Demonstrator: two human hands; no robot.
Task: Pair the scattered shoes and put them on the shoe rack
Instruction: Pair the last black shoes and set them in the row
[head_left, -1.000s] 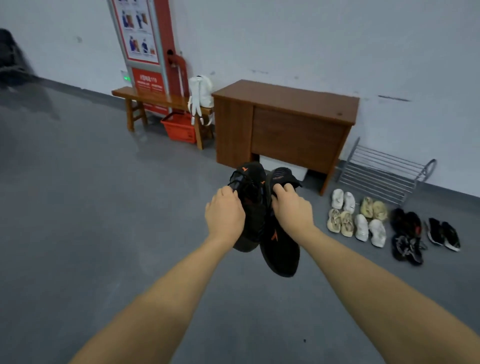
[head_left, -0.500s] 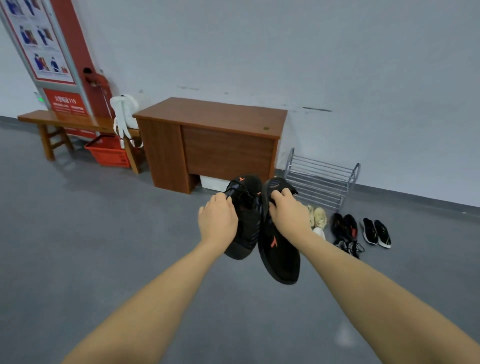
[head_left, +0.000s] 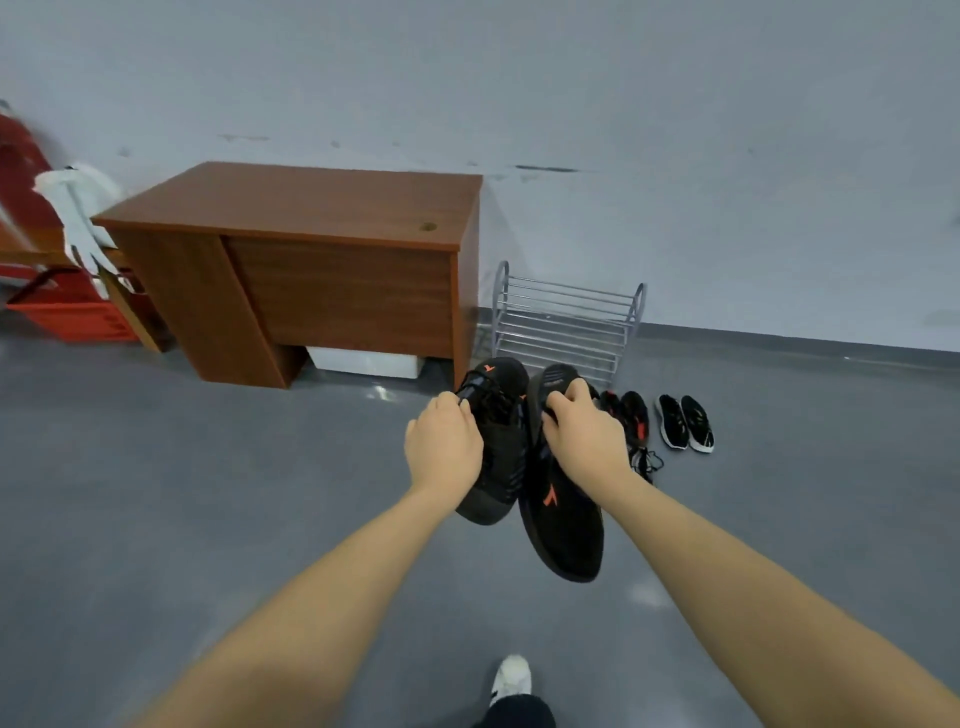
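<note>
While hands hold 2 black shoes, desk beside shoe rack

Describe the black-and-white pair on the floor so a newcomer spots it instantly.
Find the brown desk; the metal shoe rack stands right of it. On the floor before the rack's right end lies the black-and-white pair, rightmost of all, the only one with white soles.

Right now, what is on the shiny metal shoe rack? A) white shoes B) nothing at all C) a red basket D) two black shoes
B: the shoe rack by the wall shows only bare bars, while each hand holds one black shoe in front of it.
</note>
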